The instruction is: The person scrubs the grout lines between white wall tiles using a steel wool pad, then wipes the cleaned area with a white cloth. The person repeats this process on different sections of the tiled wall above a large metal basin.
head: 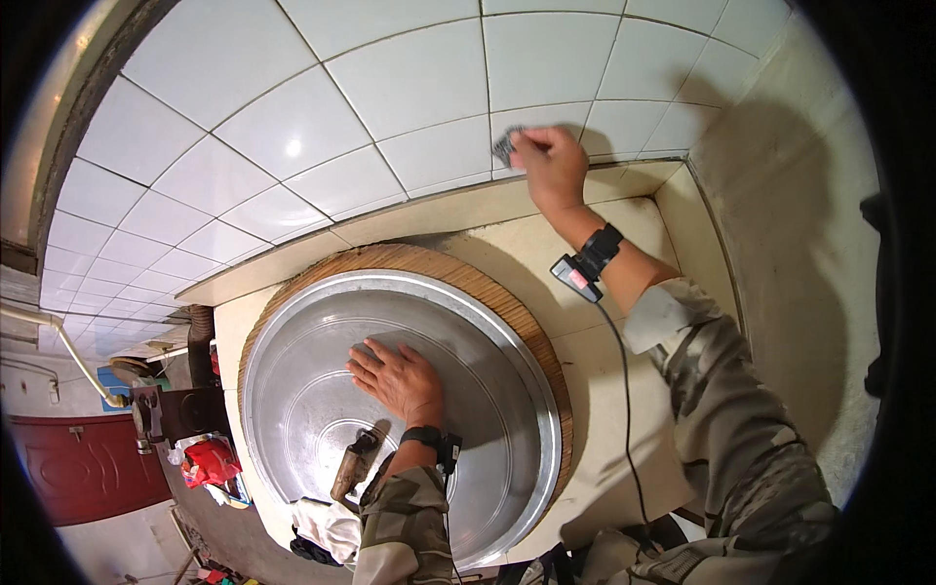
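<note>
My right hand (553, 167) grips a grey scouring pad (505, 146), probably steel wool, at the lowest rows of the white wall tiles (431, 153). The hand is slightly blurred, and part of the pad is hidden behind the fingers. Flat on a large round aluminium lid (307, 373) lies my left hand (402, 380), fingers spread and holding nothing. A wooden handle (353, 468) stands up from the lid near my left wrist. Around the lid's far and right sides shows a ribbed brown rim (504, 292). Both wrists wear black straps with small devices.
A cream tiled ledge (621, 234) runs along the wall foot. A black cable (629, 417) hangs from my right wrist device. At left are a dark metal stove or pipe fitting (183, 417), a red bag (208, 461) and a red door (88, 468).
</note>
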`<state>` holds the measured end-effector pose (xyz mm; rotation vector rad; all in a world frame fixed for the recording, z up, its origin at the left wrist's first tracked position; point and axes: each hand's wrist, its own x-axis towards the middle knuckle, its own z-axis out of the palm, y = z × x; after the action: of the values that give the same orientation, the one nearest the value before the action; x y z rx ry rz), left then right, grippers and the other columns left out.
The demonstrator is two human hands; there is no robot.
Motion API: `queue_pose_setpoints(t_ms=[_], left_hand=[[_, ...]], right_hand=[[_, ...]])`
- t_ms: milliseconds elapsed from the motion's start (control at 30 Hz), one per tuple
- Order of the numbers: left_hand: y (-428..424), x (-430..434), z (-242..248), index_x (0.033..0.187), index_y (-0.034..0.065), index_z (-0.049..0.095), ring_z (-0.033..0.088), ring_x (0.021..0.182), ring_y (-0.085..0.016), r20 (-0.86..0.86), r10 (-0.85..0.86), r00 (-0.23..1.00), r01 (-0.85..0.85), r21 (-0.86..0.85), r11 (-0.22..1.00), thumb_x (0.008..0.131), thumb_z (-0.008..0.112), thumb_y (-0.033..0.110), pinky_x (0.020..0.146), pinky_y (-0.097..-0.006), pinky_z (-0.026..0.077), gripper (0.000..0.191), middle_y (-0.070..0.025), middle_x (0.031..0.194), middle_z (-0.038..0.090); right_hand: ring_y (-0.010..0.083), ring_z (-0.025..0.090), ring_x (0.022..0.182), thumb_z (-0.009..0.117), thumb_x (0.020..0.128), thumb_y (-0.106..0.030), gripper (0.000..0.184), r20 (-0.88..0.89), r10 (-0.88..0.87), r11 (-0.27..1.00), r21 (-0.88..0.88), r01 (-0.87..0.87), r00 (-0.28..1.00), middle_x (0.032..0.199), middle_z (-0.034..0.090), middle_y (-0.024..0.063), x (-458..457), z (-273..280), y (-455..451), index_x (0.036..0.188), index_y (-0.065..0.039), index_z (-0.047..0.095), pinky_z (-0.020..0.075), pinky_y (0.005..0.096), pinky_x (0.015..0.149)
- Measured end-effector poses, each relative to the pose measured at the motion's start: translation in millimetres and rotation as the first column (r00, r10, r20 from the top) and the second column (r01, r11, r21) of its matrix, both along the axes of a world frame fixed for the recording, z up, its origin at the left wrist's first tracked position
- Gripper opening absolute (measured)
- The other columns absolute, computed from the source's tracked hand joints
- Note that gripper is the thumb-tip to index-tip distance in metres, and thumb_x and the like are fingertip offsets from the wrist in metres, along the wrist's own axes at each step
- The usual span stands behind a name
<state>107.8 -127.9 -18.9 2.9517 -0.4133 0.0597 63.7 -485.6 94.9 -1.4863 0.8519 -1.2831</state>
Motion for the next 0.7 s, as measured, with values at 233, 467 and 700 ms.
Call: queue_pose_setpoints(t_ms=[233,467,700], left_hand=[[-3,-1,5,0.17,-0.0016,0.041,0.024,0.167,-0.051,-0.015,-0.001,1.0,0.001,-0.005,1.0,0.114,0.053,0.037,0.138,-0.0604,0.016,0.069,-0.0315,0.179,0.031],[0,1,1,0.17,-0.0013,0.04,0.024,0.167,-0.051,-0.017,0.002,1.0,-0.002,0.009,1.0,0.113,0.053,0.038,0.138,-0.0597,0.015,0.07,-0.0298,0.179,0.031],[-3,1,1,0.17,-0.0005,0.041,0.024,0.168,-0.051,-0.024,0.016,1.0,-0.015,0.023,1.0,0.113,0.055,0.037,0.138,-0.0597,0.015,0.07,-0.03,0.179,0.03]], right_hand=[[0.0177,0.078,0.073,0.085,0.098,-0.01,0.018,0.172,0.128,0.958,-0.277,-0.077,0.977,0.088,0.078,0.0103,23,110,-16,0.095,0.004,0.075,0.0604,0.0297,0.069],[0.026,0.076,0.071,0.087,0.092,-0.01,0.016,-0.187,-0.026,0.97,-0.241,-0.02,0.982,0.087,0.074,0.0143,14,41,2,0.088,0.001,0.076,0.0593,0.038,0.07],[0.016,0.078,0.077,0.086,0.099,-0.007,0.016,-0.015,0.095,0.989,0.115,-0.093,0.995,0.09,0.079,0.0106,34,-45,21,0.097,0.003,0.074,0.0656,0.0288,0.072]])
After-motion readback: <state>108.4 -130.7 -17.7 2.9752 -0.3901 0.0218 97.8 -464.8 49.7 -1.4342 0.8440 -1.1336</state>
